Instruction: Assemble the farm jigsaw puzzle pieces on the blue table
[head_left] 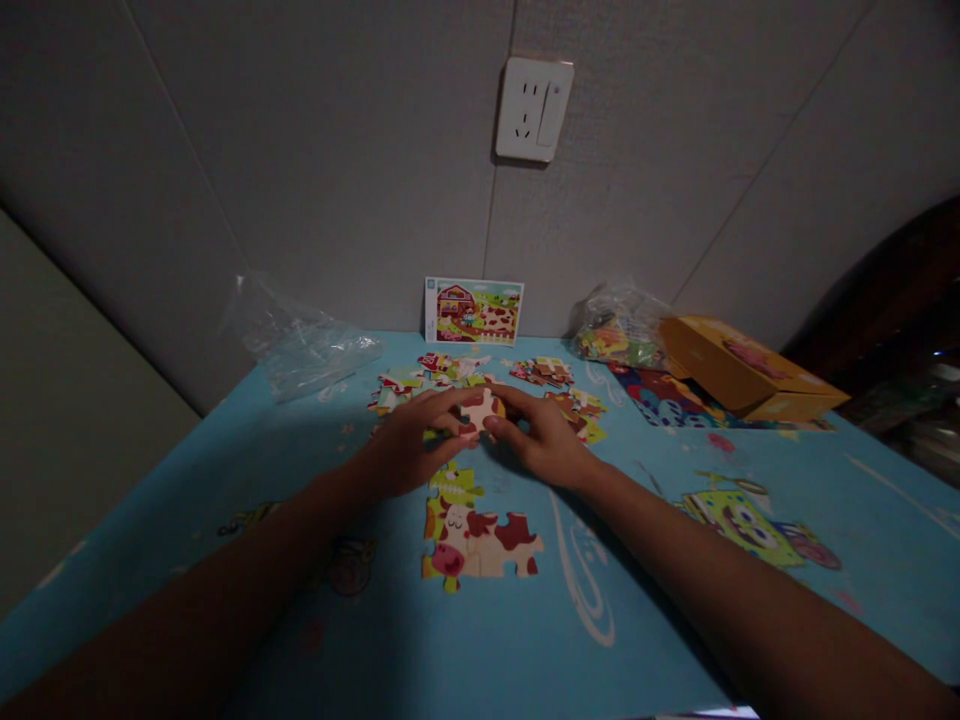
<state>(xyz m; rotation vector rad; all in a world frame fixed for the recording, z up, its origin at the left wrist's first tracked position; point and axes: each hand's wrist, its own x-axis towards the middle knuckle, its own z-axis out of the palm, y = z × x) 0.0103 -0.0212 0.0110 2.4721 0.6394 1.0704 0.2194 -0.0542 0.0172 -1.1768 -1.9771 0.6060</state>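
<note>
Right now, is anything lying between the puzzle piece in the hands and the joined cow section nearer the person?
Nothing visible does. The left hand and right hand both pinch the puzzle piece, and only bare blue tablecloth shows between it and the joined cow section. The loose pieces lie farther back.

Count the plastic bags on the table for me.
2. One clear crumpled bag lies at far left; the other bag, holding colourful pieces, sits far right beside the yellow box. Another could hide behind that box.
</note>
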